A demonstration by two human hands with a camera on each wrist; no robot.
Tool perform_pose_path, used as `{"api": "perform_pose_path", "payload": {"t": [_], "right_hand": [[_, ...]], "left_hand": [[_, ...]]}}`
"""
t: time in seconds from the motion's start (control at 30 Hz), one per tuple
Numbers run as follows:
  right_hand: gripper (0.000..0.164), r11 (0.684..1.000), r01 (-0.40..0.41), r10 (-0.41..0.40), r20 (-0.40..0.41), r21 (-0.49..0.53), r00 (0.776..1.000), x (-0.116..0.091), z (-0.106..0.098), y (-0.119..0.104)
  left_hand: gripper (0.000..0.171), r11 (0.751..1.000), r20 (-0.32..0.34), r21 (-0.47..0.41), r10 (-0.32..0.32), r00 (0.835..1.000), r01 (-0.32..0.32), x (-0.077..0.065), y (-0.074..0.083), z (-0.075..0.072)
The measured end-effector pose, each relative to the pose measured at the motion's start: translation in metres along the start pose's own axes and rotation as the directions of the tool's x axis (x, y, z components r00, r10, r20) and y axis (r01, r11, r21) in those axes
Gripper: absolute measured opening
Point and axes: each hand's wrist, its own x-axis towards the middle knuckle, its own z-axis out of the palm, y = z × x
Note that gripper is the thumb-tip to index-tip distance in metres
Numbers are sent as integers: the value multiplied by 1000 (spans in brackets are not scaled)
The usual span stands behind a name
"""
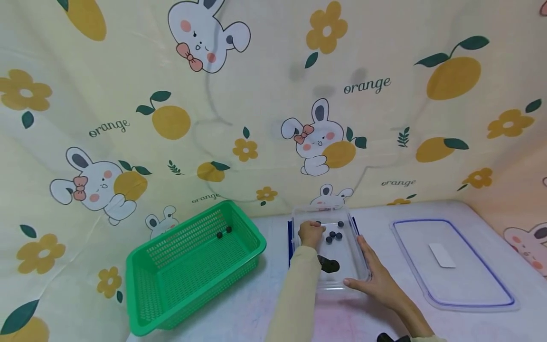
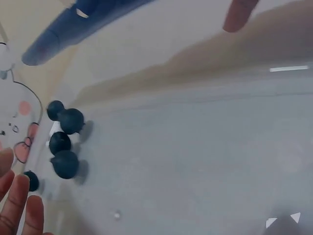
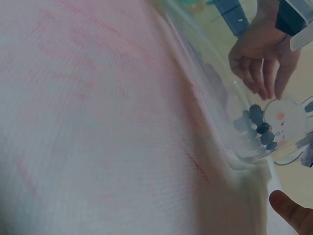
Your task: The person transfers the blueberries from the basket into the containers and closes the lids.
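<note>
A clear plastic box with blue side clips stands in front of the patterned cloth. Inside lie several small dark round balls, some with a little nub. My left hand reaches down into the far left part of the box. Its fingertips point down beside one dark ball, partly hidden by them; nothing is visibly held. My right hand rests against the box's right side, fingers stretched along the wall and thumb spread toward the near corner. In the right wrist view, its thumb sticks out.
To the left stands a green plastic basket with two dark balls in it. A clear lid with a blue seal lies on the right, bearing a white rectangle. The printed cloth hangs close behind the box.
</note>
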Motion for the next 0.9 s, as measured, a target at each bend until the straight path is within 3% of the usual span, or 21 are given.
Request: {"api": "perform_pose_path", "payload": {"t": [0.27,0.47,0.67,0.9], "right_hand": [[113,1000,-10,10,1,25,1000,1,0,2],[111,1000,-18,18,5,6,1000,2,1,3],[112,1000,-28,28,9,-1,1000,2,1,2],[112,999,-33,33,4,-1,999,0,0,-1]], "left_hand": [[10,996,68,-91,16,998,-10,8,14,-6],[13,978,149,-201,80,986,-49,3,34,-26],[14,961,231,-251,179,956,-119,3,47,-48],[14,931,298,-305,295,908,-202,1,59,-77]]}}
